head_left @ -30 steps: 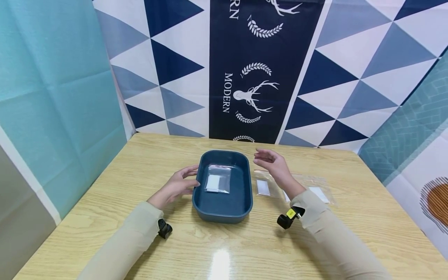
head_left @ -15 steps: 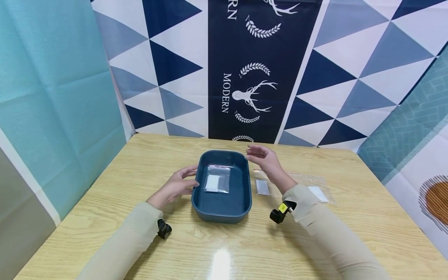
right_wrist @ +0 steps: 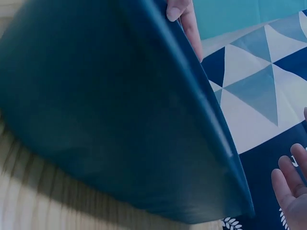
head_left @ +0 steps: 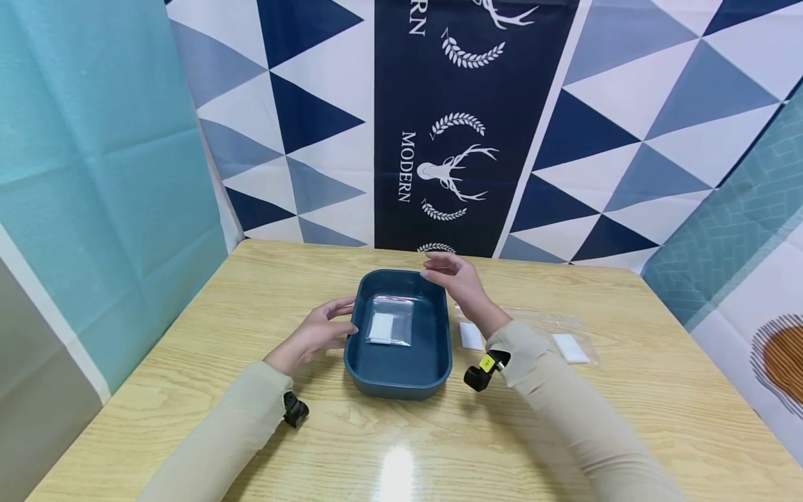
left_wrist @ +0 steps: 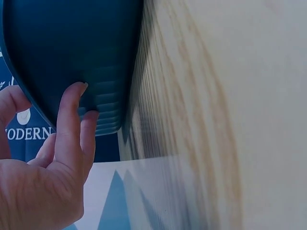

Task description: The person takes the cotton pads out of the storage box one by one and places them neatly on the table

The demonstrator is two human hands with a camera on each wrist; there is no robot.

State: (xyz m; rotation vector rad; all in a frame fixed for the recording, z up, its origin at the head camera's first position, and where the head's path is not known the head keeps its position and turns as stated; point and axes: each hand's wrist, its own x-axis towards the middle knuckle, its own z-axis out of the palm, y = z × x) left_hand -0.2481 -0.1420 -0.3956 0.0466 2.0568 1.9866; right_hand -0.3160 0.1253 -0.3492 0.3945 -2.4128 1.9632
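Observation:
In the head view a dark blue plastic storage bin stands on the table. My left hand holds its left side, thumb at the rim and fingers against the outer wall. The left wrist view shows that hand's fingers on the bin's outside. Inside the bin lies a clear zip bag with white contents, lying flat. My right hand hovers by the far right corner with relaxed, slightly bent fingers and holds nothing. In the right wrist view, the right hand appears apart from the bin's rim.
Right of the bin, clear zip bags with white contents lie on the wooden table. One bag is farther right; another bag is partly hidden by my right arm. A patterned cloth hangs behind the table.
My right hand has moved left and slightly away from me, from beside the bin to its far right corner. The left hand and the bin stay put.

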